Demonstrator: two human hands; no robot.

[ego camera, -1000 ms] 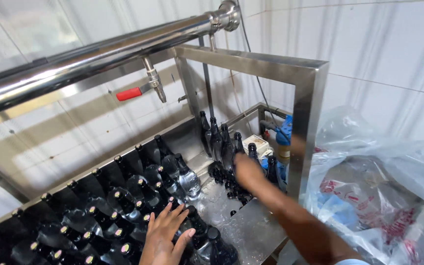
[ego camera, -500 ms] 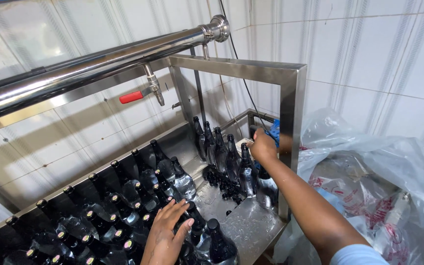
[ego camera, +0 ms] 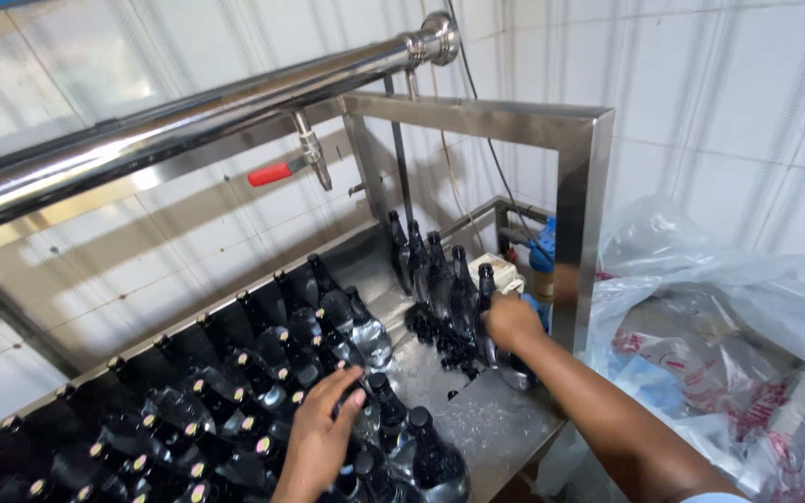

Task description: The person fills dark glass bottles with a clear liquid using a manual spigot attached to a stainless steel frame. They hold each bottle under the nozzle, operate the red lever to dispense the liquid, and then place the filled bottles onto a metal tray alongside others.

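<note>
Many dark open bottles [ego camera: 235, 391] stand packed on a long steel tray [ego camera: 486, 419] under a steel pipe. My left hand [ego camera: 320, 436] rests with spread fingers on the tops of bottles near the tray's front. My right hand [ego camera: 511, 321] reaches to the far end and grips the body of one dark bottle [ego camera: 486, 296], beside a short row of upright bottles [ego camera: 426, 265] inside a steel frame [ego camera: 578, 200]. Small black caps [ego camera: 444, 343] lie scattered on the tray below that hand.
A steel pipe [ego camera: 188, 130] with a red-handled tap [ego camera: 277, 172] runs above the tray along a white tiled wall. Clear plastic bags [ego camera: 729, 345] with packaged goods fill the right side. A blue object [ego camera: 542, 256] sits behind the frame post.
My right hand moved from the far corner back toward the row of bottles and closed on one. My left hand stayed on the bottle tops.
</note>
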